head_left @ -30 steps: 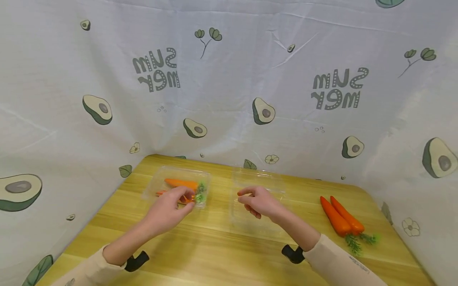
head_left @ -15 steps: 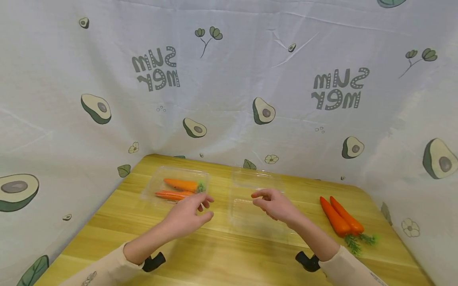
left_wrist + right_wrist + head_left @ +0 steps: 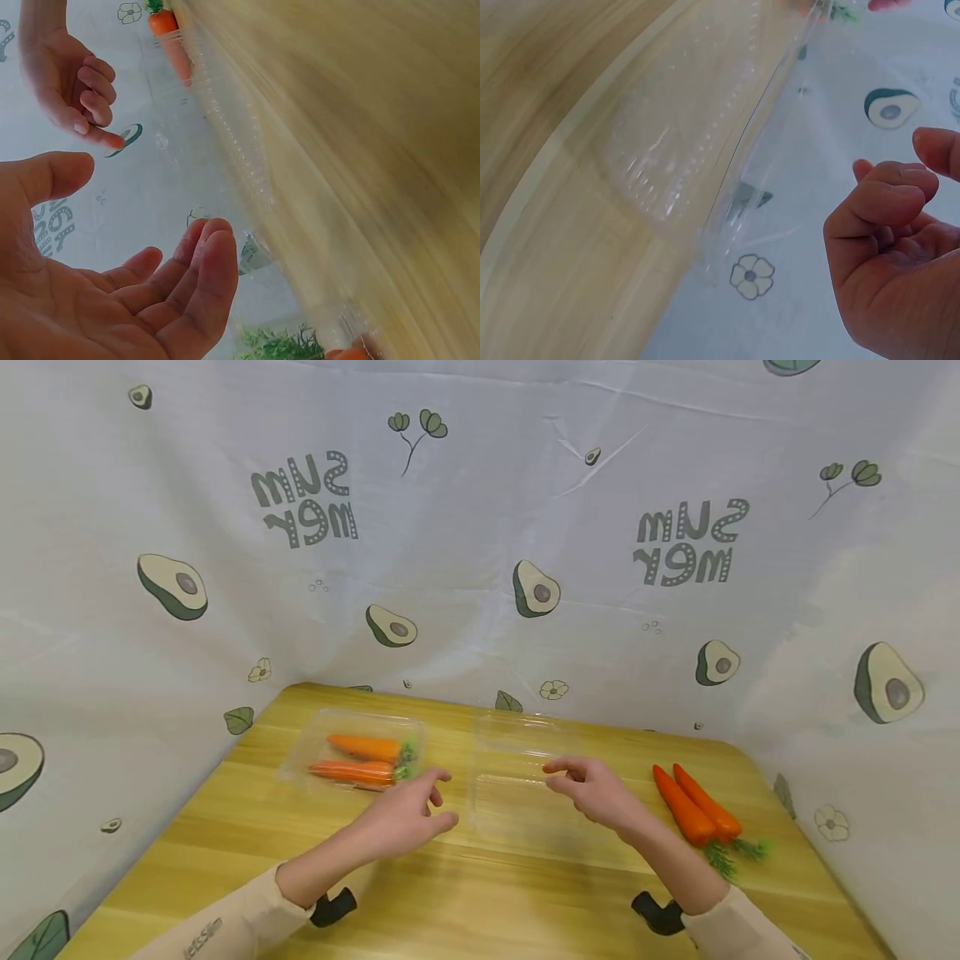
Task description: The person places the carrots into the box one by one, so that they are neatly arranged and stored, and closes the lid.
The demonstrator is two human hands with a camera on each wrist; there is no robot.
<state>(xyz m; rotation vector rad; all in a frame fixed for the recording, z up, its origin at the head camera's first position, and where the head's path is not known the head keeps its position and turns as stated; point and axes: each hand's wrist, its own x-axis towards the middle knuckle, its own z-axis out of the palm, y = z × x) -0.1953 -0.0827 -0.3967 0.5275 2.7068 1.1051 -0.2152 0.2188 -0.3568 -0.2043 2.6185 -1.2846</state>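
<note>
My left hand is just in front of the left clear plastic box, fingers relaxed and apart from the thumb, gripping nothing. Inside that box lie two orange carrots, an upper one and a lower one, their green tops to the right. A second clear plastic container with its lid raised stands between the hands. Over its right side hangs my right hand, fingers loosely bent and holding nothing; in the right wrist view the container is beside this hand.
Two more carrots with feathery green tops lie on the wooden table at the right. A white cloth printed with avocados hangs behind the table and at both sides.
My left hand has drawn back from the left box toward the right and front, leaving both carrots inside it. My right hand has shifted a little to the right. The head view has turned slightly.
</note>
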